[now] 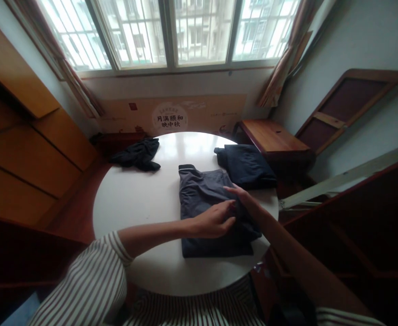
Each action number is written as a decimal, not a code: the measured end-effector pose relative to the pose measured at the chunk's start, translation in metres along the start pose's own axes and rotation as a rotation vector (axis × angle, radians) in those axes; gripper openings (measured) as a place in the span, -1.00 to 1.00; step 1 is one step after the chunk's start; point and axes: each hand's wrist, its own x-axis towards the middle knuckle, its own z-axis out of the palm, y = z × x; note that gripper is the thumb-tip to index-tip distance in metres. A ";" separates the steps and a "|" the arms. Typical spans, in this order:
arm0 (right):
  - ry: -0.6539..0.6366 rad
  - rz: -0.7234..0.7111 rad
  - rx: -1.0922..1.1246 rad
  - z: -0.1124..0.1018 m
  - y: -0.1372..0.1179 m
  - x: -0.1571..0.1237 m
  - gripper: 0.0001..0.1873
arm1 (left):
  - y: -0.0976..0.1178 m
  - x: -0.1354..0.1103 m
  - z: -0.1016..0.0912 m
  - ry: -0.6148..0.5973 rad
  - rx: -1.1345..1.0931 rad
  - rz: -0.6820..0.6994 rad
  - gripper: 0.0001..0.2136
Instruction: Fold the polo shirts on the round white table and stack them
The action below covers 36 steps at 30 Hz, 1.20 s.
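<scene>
A folded dark grey garment point(202, 203) with a pale-striped edge at its far end lies near the middle of a round white table point(134, 213). My left hand point(214, 220) rests on the garment with its fingers curled into the cloth. My right hand point(245, 201) lies on the fold just beyond it, with its fingers stretched out toward my left hand. Behind them, a folded navy garment point(246, 166) partly overlaps the far end of the grey one. A crumpled black garment point(138, 154) lies at the table's far left edge.
A wooden bench point(274, 136) stands beyond the table on the right, and wooden cabinets point(25, 154) line the left wall. A low dark piece of furniture point(348, 226) with a pale board occupies the right. A barred window and a printed banner point(170, 117) lie ahead.
</scene>
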 end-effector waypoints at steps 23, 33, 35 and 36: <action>-0.015 0.115 0.121 0.009 -0.003 -0.100 0.22 | -0.097 0.009 -0.155 0.543 0.088 -0.504 -0.54; 0.114 0.199 0.127 0.005 -0.003 -0.101 0.12 | -0.015 -0.119 -0.042 -0.061 0.771 0.104 -0.63; 0.120 0.201 0.099 0.005 -0.006 -0.100 0.11 | -0.014 -0.132 -0.034 -0.053 0.800 0.131 -0.60; 0.124 0.202 0.092 0.006 -0.007 -0.100 0.11 | -0.014 -0.136 -0.032 -0.042 0.811 0.151 -0.58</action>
